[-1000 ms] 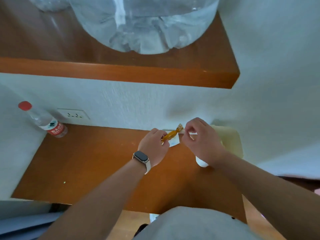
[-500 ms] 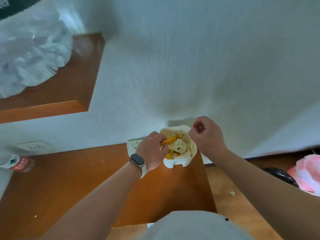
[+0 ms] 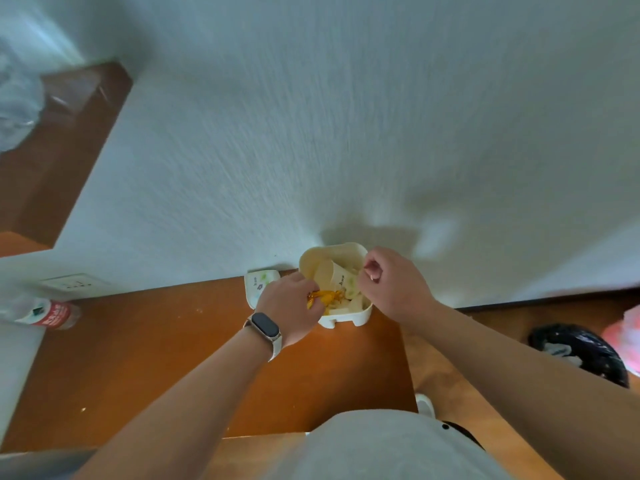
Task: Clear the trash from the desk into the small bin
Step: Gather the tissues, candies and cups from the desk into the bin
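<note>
A small cream bin (image 3: 346,317) stands at the desk's back right corner against the wall, holding paper scraps and yellow wrappers. My left hand (image 3: 291,308), with a watch on the wrist, pinches an orange candy wrapper (image 3: 320,297) just inside the bin's left rim. My right hand (image 3: 389,284) hovers over the bin's right rim with fingers curled, and nothing shows in it.
A white tissue pack (image 3: 258,284) leans against the wall left of the bin. A bottle with a red label (image 3: 48,313) lies at the desk's (image 3: 156,358) back left under a socket. On the floor to the right sits a black bag (image 3: 581,351).
My right hand let go of the wrapper's end and moved to the bin's right side. My left hand carried the wrapper down into the bin. The view swung right.
</note>
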The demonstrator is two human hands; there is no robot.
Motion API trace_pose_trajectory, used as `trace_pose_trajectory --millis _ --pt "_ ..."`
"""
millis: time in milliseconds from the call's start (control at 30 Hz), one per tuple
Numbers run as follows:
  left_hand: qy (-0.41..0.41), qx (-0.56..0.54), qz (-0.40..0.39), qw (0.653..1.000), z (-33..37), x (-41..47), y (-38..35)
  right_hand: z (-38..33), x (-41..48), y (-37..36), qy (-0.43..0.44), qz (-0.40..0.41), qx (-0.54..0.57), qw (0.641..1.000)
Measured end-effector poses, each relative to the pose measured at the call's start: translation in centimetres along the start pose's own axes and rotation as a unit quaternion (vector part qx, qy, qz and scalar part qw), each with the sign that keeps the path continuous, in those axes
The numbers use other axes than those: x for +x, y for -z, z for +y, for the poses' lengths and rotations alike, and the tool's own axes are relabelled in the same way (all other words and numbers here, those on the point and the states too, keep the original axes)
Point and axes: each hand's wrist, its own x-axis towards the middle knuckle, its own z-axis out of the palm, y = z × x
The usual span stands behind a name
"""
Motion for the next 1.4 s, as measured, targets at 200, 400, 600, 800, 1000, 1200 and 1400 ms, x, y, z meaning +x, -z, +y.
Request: trace_pose_trajectory --millis 200,400,600,800,1000,1200,1400 --pt "0.037 -0.049 0.028 0.998 -0.8 -0.4 0.1 -0.9 1.2 -0.4 0.090 -0.028 -0.082 0.992" --pt "0.030 -0.046 0.049 0.997 -2.8 -2.2 1.6 -3.4 2.2 -1.9 0.190 -0.053 -0.191 0.962" --pt "0.087 -0.035 0.026 0.995 -8.1 -4.4 0.9 -6.3 2.7 -5.2 0.232 -0.100 -0.247 0.935" --pt "0.115 -0.035 0.038 0.992 -13.8 -7.2 0.7 -10.0 3.0 -9.7 0.243 -0.120 -0.284 0.920" --pt "0.149 -0.034 0.036 0.988 -19.9 -10.5 0.2 -10.7 4.2 -16.6 0.213 -0.167 -0.322 0.907" --pt "0.186 -0.042 0.043 0.981 -24.0 -13.3 -0.1 -10.1 6.4 -21.2 0.162 -0.215 -0.379 0.886" --pt "0.237 -0.060 0.046 0.969 -25.1 -15.2 -0.9 -8.4 7.9 -24.7 0.083 -0.244 -0.401 0.879"
